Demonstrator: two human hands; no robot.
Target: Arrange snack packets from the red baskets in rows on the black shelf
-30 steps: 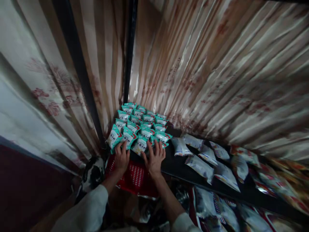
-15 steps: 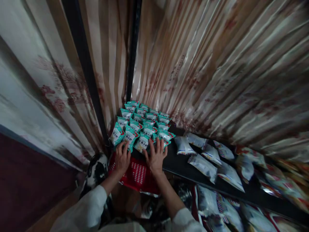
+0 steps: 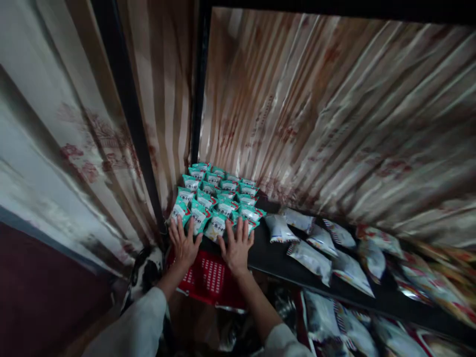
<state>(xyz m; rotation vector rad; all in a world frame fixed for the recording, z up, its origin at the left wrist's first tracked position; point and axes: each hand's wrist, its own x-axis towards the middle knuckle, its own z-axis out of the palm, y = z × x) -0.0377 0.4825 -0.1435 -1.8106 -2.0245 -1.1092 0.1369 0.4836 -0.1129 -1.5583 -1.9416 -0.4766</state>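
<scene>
Several teal and white snack packets (image 3: 216, 225) stand in close rows at the left end of a black shelf (image 3: 266, 255). At the front left of these rows is my left hand (image 3: 185, 246), fingers spread, its tips at the lower edges of the front packets. My right hand (image 3: 237, 250) lies at the front right of the rows, fingers apart, tips against the nearest packets. Neither hand is wrapped around a packet. Below and between my wrists hangs a red sheet (image 3: 211, 277) with white print.
White and blue snack bags (image 3: 311, 260) lie loosely along the shelf to the right. More bags (image 3: 323, 312) sit lower down at the right. A patterned curtain (image 3: 316, 124) hangs behind, with black frame posts (image 3: 128, 99) at the left.
My left hand has shifted left along the front row, its fingers spreading wider. My right hand stays at the front right packets. The view has tilted up slightly.
</scene>
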